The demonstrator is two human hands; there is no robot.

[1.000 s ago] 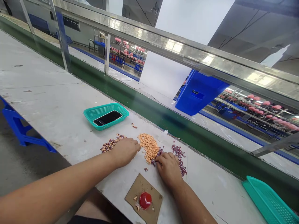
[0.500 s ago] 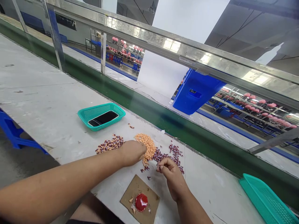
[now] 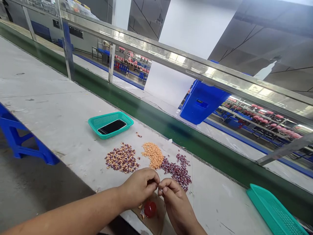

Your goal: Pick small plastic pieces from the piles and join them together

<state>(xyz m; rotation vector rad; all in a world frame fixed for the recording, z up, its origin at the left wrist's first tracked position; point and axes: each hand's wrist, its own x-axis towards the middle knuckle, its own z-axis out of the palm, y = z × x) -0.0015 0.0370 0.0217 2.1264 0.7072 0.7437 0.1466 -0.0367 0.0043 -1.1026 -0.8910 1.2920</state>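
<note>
My left hand [image 3: 143, 186] and my right hand [image 3: 174, 199] meet fingertip to fingertip in front of the piles. Both are closed in a pinch, and whatever lies between the fingers is too small to make out. Beyond them are a mixed orange-and-purple pile [image 3: 122, 158], a pile of small orange pieces [image 3: 153, 154] and a pile of purple pieces [image 3: 176, 170]. Below my hands, a red round object [image 3: 150, 209] sits on a brown cardboard square [image 3: 156, 223], partly hidden by my hands.
A green basket [image 3: 111, 125] holding a phone [image 3: 112, 127] stands at the back left of the table. Another green basket [image 3: 276, 210] lies at the right edge. A green belt [image 3: 151, 114] runs behind, with a blue bin [image 3: 204, 102] beyond. A blue stool [image 3: 24, 140] stands at left.
My left hand has moved from beside the orange pile down to my right hand, uncovering the mixed pile. My right hand has shifted slightly down. The camera view has shifted a little.
</note>
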